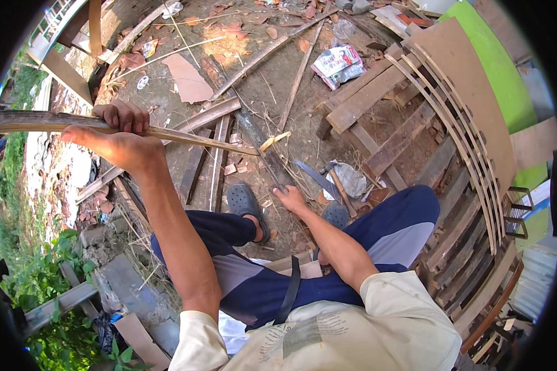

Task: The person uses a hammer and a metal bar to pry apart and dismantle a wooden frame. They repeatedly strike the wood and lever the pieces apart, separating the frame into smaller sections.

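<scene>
My left hand (pixel 120 133) is raised at the left, fingers curled over a long, split wooden strip (pixel 189 137) and thumb stretched along it. The strip runs from the left rim to a thin end near the middle. My right hand (pixel 289 199) is low between my knees, closed on the near end of a long, dark machete-like blade (pixel 257 133). The strip's thin end meets the blade, and a pale, peeled sliver (pixel 275 141) stands out beside it. Part of the blade's grip is hidden in my fist.
Beside my right shoe lie a hammer (pixel 339 185), a bluish saw blade (pixel 315 178) and a crumpled white bag (pixel 348 179). Wooden planks (pixel 377 93) and slats are stacked at the right, with curved thin strips (pixel 461 117) over them. Offcuts (pixel 195 167) and dry leaves litter the ground ahead.
</scene>
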Demonstrator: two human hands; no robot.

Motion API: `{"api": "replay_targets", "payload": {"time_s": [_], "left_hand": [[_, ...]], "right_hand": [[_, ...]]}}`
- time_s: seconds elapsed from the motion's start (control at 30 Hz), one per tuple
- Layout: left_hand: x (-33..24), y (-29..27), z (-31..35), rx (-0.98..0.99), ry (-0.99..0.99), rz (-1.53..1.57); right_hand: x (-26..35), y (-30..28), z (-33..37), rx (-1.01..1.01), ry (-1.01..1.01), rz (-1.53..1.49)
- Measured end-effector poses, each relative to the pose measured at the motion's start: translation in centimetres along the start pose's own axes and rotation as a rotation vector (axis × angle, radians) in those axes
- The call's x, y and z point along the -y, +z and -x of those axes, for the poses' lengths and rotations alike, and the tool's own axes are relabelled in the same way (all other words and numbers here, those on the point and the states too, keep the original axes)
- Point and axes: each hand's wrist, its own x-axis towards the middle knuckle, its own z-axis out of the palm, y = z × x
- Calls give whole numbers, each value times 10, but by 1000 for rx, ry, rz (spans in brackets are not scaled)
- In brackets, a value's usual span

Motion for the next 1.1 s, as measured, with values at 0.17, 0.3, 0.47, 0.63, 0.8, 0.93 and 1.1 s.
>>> {"api": "replay_targets", "payload": {"time_s": [0.17,0.3,0.47,0.63,0.8,0.93,1.1], "left_hand": [[48,0,-1,12,-63,33],[46,-10,-8,148,-56,38],[52,-10,-19,253,-21,8],[59,-7,-25,106,52,-78],[61,-3,-20,112,65,-105],[60,-1,-17,62,74,-122],[66,-4,-22,67,56,-22]], "right_hand": [[-21,-1,-22,-39,44,0],[6,-21,-7,88,124,-94],[14,-34,-7,343,339,-635],[41,-45,4,163,144,-185],[97,-34,31,-139,-271,-8],[123,-32,50,-128,-314,-77],[-31,14,-22,-199,-2,134]]}}
